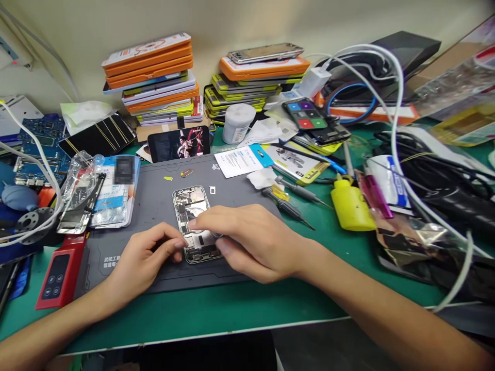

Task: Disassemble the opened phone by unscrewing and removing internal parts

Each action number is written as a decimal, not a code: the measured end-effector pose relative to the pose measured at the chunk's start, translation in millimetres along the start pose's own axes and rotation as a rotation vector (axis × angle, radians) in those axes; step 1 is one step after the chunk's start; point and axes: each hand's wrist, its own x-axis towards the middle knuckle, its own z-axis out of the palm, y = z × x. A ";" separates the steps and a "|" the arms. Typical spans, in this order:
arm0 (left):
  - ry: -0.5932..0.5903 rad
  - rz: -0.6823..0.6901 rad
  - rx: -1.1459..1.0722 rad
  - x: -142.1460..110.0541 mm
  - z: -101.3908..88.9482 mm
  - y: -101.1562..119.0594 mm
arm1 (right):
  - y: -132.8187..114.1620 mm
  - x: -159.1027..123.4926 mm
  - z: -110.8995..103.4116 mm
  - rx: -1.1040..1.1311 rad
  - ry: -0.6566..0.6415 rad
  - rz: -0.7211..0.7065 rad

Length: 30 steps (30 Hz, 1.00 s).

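Two bare hands, left (149, 253) and right (251, 239), fingers loosely curled, touch an opened rectangular phone casing (195, 226) filled with small metallic parts, flat on a smooth grey mat (154, 198); any grip is hidden.

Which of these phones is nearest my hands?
The opened-up one on the gray mat, with its inner parts showing, right at your left hand and right hand. The phone with a figure on its screen is farther back.
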 end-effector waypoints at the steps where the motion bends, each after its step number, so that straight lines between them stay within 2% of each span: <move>1: 0.003 -0.004 -0.004 0.8 -0.2 1.0 | 0.1 -0.5 1.7 -0.015 0.026 0.018; 4: 0.006 -0.039 -0.068 1.8 -0.4 1.4 | -0.1 -2.1 8.0 0.015 0.112 0.119; 8: -0.017 -0.022 -0.173 2.1 -0.6 0.2 | -1.5 -2.8 18.2 0.307 0.321 0.212; 10: -0.043 -0.021 -0.164 2.5 -0.6 0.6 | -2.5 -2.6 23.0 0.428 0.376 0.225; 13: -0.064 -0.009 -0.102 2.4 -0.1 1.8 | -3.7 -3.0 27.9 0.477 0.379 0.199; 20: -0.021 -0.061 -0.091 0.7 1.1 2.1 | -4.0 -6.0 30.7 0.457 0.401 0.195; 27: -0.047 -0.002 -0.043 1.6 0.2 2.8 | -4.0 -7.9 38.4 0.472 0.348 0.187; 30: -0.056 -0.008 -0.017 1.2 -0.4 4.0 | -4.6 -6.5 36.8 0.422 0.379 0.204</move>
